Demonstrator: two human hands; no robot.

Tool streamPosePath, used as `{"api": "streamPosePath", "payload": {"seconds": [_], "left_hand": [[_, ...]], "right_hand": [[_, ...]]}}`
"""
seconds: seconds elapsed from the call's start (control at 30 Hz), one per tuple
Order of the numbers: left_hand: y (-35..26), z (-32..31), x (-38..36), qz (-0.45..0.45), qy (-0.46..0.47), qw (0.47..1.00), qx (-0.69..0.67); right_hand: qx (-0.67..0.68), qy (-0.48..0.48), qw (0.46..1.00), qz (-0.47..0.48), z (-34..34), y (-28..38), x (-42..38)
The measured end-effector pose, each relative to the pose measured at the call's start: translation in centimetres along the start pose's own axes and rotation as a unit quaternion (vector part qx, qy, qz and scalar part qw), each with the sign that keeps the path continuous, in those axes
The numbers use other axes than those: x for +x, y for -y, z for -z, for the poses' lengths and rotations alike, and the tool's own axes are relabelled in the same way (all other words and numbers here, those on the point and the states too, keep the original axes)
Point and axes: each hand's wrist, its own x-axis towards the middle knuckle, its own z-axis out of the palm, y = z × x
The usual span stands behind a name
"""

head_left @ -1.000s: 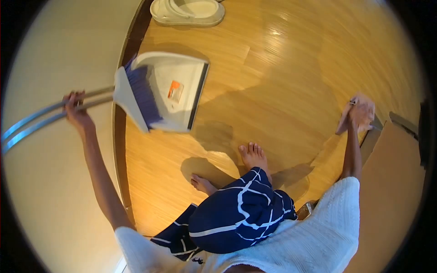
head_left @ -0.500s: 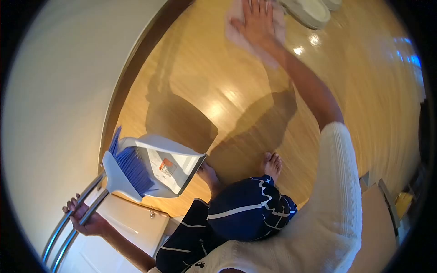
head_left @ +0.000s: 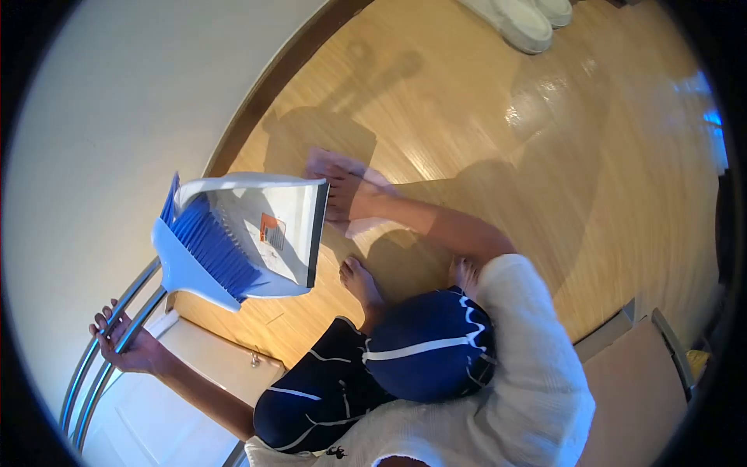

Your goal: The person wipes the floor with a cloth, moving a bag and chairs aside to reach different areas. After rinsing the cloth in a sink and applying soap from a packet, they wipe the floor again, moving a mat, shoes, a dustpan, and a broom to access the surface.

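My left hand (head_left: 128, 342) is closed around the two metal tube handles of a broom (head_left: 191, 268) and a dustpan (head_left: 302, 226), holding both up off the floor. The broom has blue bristles that rest inside the pale dustpan, which has a dark front lip and an orange and white label. My right hand (head_left: 352, 194) lies flat with fingers spread on a thin pinkish cloth (head_left: 331, 158) on the wooden floor, somewhat blurred. Its fingertips appear close to the dustpan's lip, partly behind it from this view.
White slippers (head_left: 525, 27) stand on the floor at the top. A pale wall (head_left: 140, 117) with a brown baseboard (head_left: 257, 101) runs along the left. White door-like panels (head_left: 222, 354) are at lower left. My bare foot (head_left: 359, 282) is just below the cloth.
My right hand has swept the cloth from near the slippers back toward my feet and to the left. My left hand has raised the broom and dustpan slightly, up and left in view.
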Motion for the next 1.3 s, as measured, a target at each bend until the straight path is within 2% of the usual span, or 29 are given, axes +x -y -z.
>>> {"api": "streamPosePath", "payload": {"seconds": [0.03, 0.07, 0.1, 0.17, 0.23, 0.27, 0.3, 0.4, 0.47, 0.5, 0.53, 0.57, 0.6, 0.63, 0.7, 0.73, 0.83, 0.9, 0.93, 0.97, 1.0, 1.03, 1.1, 1.17, 1.23, 1.3], "left_hand": [[-0.2, 0.0, 0.4, 0.003, 0.003, 1.000, -0.001], [0.2, 0.1, 0.5, 0.003, 0.005, 1.000, -0.010], [0.5, 0.0, 0.6, -0.001, 0.020, 1.000, -0.016], [0.8, 0.9, 1.2, -0.003, 0.035, 0.999, -0.020], [0.7, 0.8, 1.9, -0.011, 0.038, 0.999, -0.017], [0.6, 0.6, 1.5, -0.008, 0.015, 1.000, -0.007], [0.6, 0.5, 0.7, -0.011, 0.030, 0.999, 0.001], [2.5, -2.1, 0.8, -0.018, 0.030, 0.998, 0.043], [3.2, -4.1, 0.3, -0.007, 0.084, 0.996, 0.022], [3.3, -4.8, 0.3, -0.006, 0.076, 0.996, 0.045], [3.6, -4.7, 0.4, -0.008, 0.080, 0.996, 0.044], [3.7, -5.0, 0.6, -0.009, 0.090, 0.995, 0.038], [3.5, -4.9, 0.9, -0.013, 0.087, 0.995, 0.037], [3.6, -4.6, 2.1, -0.007, 0.091, 0.995, 0.037], [4.9, -4.8, 3.8, -0.001, 0.093, 0.994, 0.049], [6.0, -3.6, 4.2, -0.035, 0.047, 0.997, 0.059], [7.9, -3.1, 6.4, -0.088, 0.022, 0.993, 0.072], [8.7, -1.6, 7.8, -0.097, -0.009, 0.992, 0.075], [9.5, -0.7, 8.7, -0.091, -0.025, 0.994, 0.063], [9.6, -1.0, 8.6, -0.109, -0.037, 0.989, 0.094], [9.2, -0.7, 8.4, -0.125, -0.037, 0.985, 0.109], [8.8, -0.3, 8.0, -0.144, -0.040, 0.980, 0.130], [7.6, -0.2, 6.8, -0.087, 0.045, 0.975, 0.201], [6.1, 0.6, 5.7, -0.014, 0.106, 0.960, 0.259], [5.4, 1.7, 5.5, 0.073, 0.157, 0.939, 0.298], [3.5, 0.4, 2.2, 0.010, 0.096, 0.938, 0.333]], "right_hand": [[0.111, 0.030, 0.993, -0.012, 2.8, 0.3, -2.8], [0.087, 0.045, 0.994, -0.051, 5.8, -1.2, -3.5], [-0.040, 0.052, 0.993, -0.101, 8.4, -3.5, -2.6], [-0.292, 0.070, 0.934, -0.193, 12.5, -7.1, -0.8], [-0.379, -0.186, 0.894, -0.152, 11.6, -9.5, -2.8], [-0.386, -0.144, 0.901, -0.136, 9.8, -6.6, -6.1], [-0.403, -0.117, 0.901, -0.112, 8.7, -2.9, -9.6], [-0.275, 0.040, 0.958, -0.075, 8.7, 9.7, -21.5], [-0.264, 0.094, 0.943, -0.180, 8.7, 14.3, -31.7], [-0.238, 0.098, 0.935, -0.242, 10.5, 14.8, -36.1], [-0.319, 0.027, 0.901, -0.294, 10.7, 15.7, -41.9], [-0.375, -0.059, 0.880, -0.284, 12.7, 17.5, -46.0], [-0.383, -0.133, 0.837, -0.369, 12.7, 17.1, -52.6], [-0.385, -0.201, 0.776, -0.457, 11.6, 17.9, -59.9], [-0.432, -0.296, 0.606, -0.599, 11.8, 21.5, -68.9], [-0.483, -0.306, 0.599, -0.561, 15.0, 15.0, -68.2], [-0.603, -0.300, 0.499, -0.546, 10.9, 14.9, -67.9], [-0.418, -0.310, 0.591, -0.616, 6.7, 18.0, -55.8], [-0.476, -0.281, 0.618, -0.559, 3.0, 18.6, -51.2], [-0.340, -0.284, 0.752, -0.487, 3.0, 18.1, -43.9], [-0.255, -0.171, 0.840, -0.447, 7.8, 22.8, -36.6], [-0.266, -0.199, 0.877, -0.346, 7.7, 21.7, -33.7], [-0.337, -0.189, 0.889, -0.247, 11.4, 17.3, -28.8], [-0.326, -0.164, 0.913, -0.182, 16.5, 11.1, -28.7], [-0.363, -0.257, 0.849, -0.286, 21.1, 6.0, -32.8], [-0.341, -0.320, 0.805, -0.366, 26.0, 8.2, -38.5]]}}
